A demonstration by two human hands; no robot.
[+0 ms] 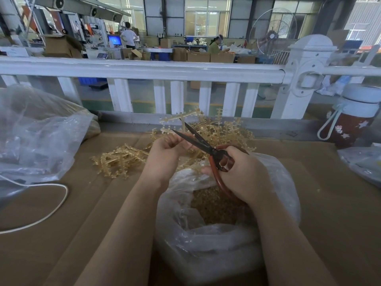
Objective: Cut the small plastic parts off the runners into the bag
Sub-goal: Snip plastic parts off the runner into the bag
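Your work surface is a brown cardboard-covered table (321,203) set against a white railing (144,71), with a factory floor beyond. No legible writing is visible. Your left hand (165,153) is closed around a runner (181,118). Your right hand (241,172) grips red-handled scissors (208,147), blades parted. The clear bag (206,244) sits directly below, and loose runners (121,159) are piled behind it.

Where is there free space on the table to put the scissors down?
Bare cardboard lies to the right of the open bag, before the bottle, and on the left between the white cord and the left hand. It is crowded behind the hands, where the runner pile spreads, and at far left under the large plastic bag.
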